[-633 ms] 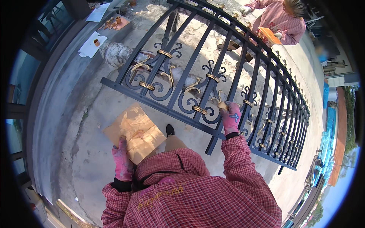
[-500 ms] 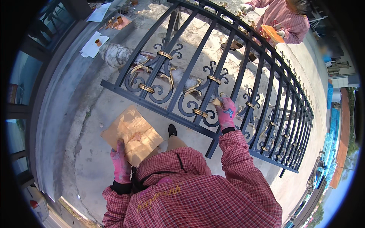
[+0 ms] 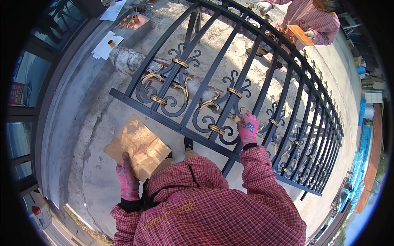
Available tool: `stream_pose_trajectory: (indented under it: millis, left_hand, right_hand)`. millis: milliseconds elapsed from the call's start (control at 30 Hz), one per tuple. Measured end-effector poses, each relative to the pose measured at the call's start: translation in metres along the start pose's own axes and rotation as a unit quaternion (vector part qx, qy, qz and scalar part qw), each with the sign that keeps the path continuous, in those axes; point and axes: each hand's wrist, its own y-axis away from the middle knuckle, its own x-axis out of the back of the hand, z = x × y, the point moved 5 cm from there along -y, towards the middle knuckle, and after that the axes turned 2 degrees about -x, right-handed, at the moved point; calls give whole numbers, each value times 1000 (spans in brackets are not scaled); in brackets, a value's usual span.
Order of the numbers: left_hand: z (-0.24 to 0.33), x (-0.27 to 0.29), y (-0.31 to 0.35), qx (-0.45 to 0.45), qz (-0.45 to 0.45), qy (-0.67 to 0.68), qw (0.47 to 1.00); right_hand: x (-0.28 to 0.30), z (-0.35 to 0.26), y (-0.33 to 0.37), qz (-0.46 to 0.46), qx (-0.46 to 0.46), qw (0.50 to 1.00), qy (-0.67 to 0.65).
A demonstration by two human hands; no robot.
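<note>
My left hand (image 3: pixel 129 180), in a pink glove, grips the lower edge of a square piece of cardboard (image 3: pixel 137 141). Gold smears of paint lie on the board's upper face. My right hand (image 3: pixel 248 127), gloved in pink too, is at a scroll of the black metal railing (image 3: pixel 172 125). Its fingers are closed around a small tan piece (image 3: pixel 243 111), mostly hidden by them. Gold covers the collars (image 3: pixel 216 129) and leaf tips (image 3: pixel 208 105) near that hand, while the bars and curls are black.
Across the railing a person (image 3: pixel 310 24) in a checked shirt and light gloves holds an orange board (image 3: pixel 300 35). White sheets (image 3: pixel 107 44) and small brown pots (image 3: pixel 135 19) stand at the far left. A wrapped bundle (image 3: pixel 126 59) lies under the railing's left end.
My right hand has shifted slightly, staying at the same scroll. The cardboard in my left hand has moved a little to the left. The whole view has turned slightly.
</note>
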Motion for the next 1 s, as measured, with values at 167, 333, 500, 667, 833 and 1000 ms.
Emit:
stream_pose_trajectory:
  millis: [167,333,500,667,833,1000]
  left_hand:
    - [-2,-5,-2,27,10,-4,1000]
    - [2,-9,-6,5,4,-14,1000]
    - [2,-12,-4,-2,12,-22,1000]
    - [1,-8,-7,-5,12,4,1000]
    - [4,-17,-6,-1,8,4,1000]
    - [4,-7,-4,4,17,12,1000]
  right_hand:
    - [-10,-6,3,17,47,994,-92]
    - [-4,-3,6,-6,-7,994,-106]
    - [1,8,4,-16,-27,997,-73]
    - [16,60,-19,43,-166,950,-260]
    - [-3,60,-54,-14,-67,974,-214]
    - [4,39,-68,-87,-27,986,-137]
